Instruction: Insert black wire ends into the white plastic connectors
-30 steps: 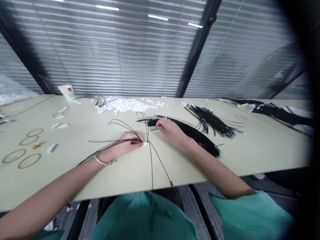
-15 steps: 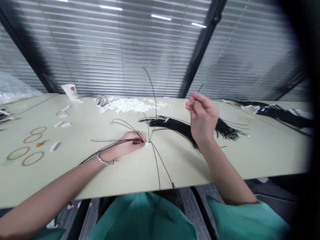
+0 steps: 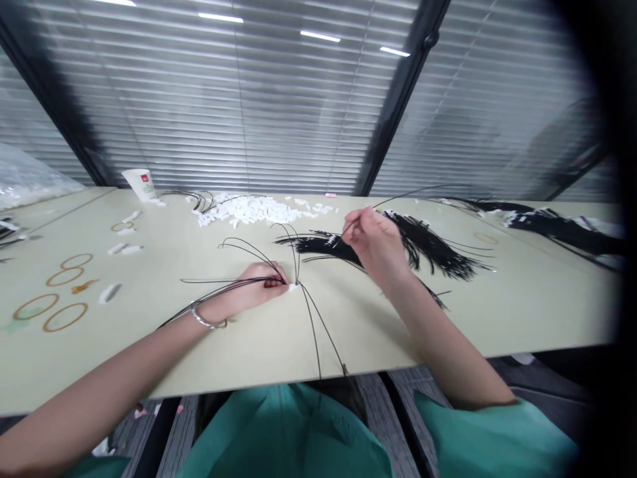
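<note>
Working remotely, I had the left hand (image 3: 263, 282) pinching a small white connector (image 3: 292, 287) just below the frame's centre, black wires (image 3: 239, 283) splaying out. The right hand (image 3: 373, 236), right of centre, pinched a single black wire (image 3: 398, 197) near one end. It looked light, springy, easily bent, best held close behind its tip; the connector seemed hard, best gripped by its sides.

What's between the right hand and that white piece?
Between them, part of the black wire bundle lies on the table, and thin wires stick up at the white piece. I see nothing else blocking.
</note>
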